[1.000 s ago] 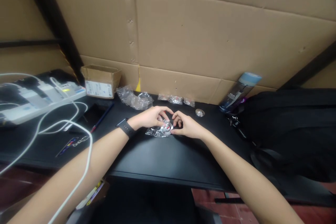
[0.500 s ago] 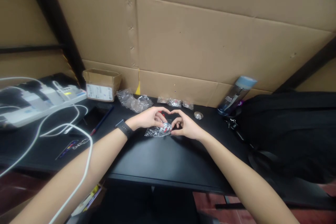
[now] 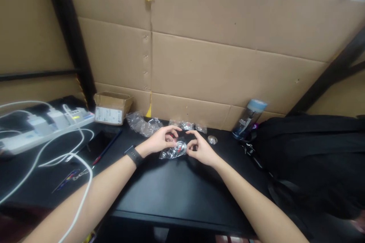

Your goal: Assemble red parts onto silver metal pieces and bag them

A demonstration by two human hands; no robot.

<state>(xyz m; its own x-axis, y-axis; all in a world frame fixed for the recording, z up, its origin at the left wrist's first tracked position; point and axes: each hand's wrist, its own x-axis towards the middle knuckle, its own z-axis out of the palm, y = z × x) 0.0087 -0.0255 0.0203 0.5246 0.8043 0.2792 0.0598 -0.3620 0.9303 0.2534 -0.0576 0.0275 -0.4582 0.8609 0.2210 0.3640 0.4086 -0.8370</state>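
Observation:
A round silver disc (image 3: 181,147) with a red mark sits between my hands, just above the black table. Crinkled clear plastic wrapping (image 3: 169,153) spreads out from its left side. My left hand (image 3: 159,139), with a dark watch band at the wrist, pinches the disc's left edge. At the opposite edge, the thumb and a finger of my right hand (image 3: 201,149) are closed against the disc. Both index fingers arch above it with their tips apart. Something red shows partly behind my left fingers, too hidden to name.
Several small wrapped pieces (image 3: 187,125) lie along the cardboard wall, near loose clear plastic (image 3: 144,125) and a small carton (image 3: 112,108). Another round piece (image 3: 212,139) is to the right. A bottle (image 3: 249,119) and black bag (image 3: 310,159) stand right; a power strip (image 3: 42,129) with white cables lies left.
My index fingertips, which met above the disc, have come apart. The disc shows more face-on between my hands. The view has tilted up, so things appear lower.

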